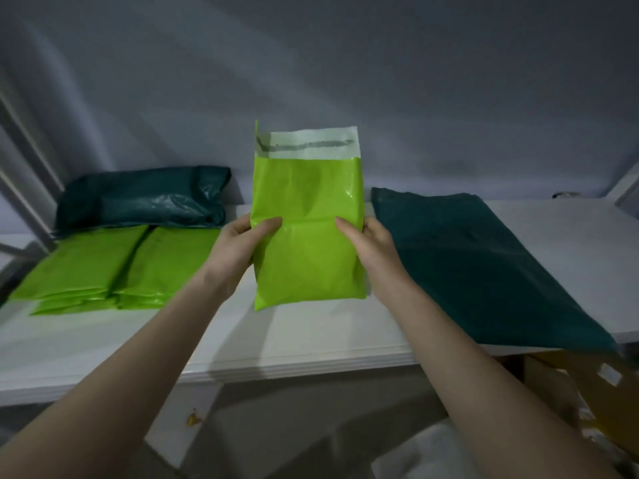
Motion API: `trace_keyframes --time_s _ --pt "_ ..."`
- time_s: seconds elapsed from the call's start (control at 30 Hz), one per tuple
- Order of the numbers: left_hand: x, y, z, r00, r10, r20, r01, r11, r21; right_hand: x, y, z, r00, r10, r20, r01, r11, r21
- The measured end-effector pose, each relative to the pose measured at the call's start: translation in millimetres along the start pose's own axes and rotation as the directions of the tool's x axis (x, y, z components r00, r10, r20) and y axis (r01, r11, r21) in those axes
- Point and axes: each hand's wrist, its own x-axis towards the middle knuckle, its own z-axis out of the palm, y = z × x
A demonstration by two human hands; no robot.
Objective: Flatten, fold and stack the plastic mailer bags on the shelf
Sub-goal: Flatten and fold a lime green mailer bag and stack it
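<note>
Gripping hands (307,243) at green mailer (306,216) side edges, above shelf (311,340).

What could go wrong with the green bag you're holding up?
1. The green bag is held upright only by its side edges, left hand and right hand. The slick plastic might slip and drop onto the shelf.
2. Its white flap stands open at the top and could crease badly when folded.
3. The dark bag overhangs the shelf's front edge at the right; a bump could slide it off.
</note>
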Motion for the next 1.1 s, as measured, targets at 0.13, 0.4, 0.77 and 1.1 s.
trace_keyframes --time_s 0.13,0.4,0.77,1.1 --pt "-3 -5 -22 1.0 -0.02 -0.006 0.02 1.0 -0.008 -1 4 19 0.999 0.028 0.043 -0.031 0.997 0.069" --pt "8 -23 -36 0.994 -0.081 -0.078 0.081 0.997 -0.004 8 15 30 0.999 0.041 0.02 -0.042 0.998 0.04" --pt "20 -43 -43 0.989 -0.116 -0.092 0.13 0.977 0.168 19 38 25 0.999 0.046 0.027 -0.044 0.996 -0.079" --pt "27 -68 -45 0.984 -0.029 -0.176 0.116 0.856 0.504 16 65 16 1.0 -0.005 -0.022 -0.008 0.828 -0.561"
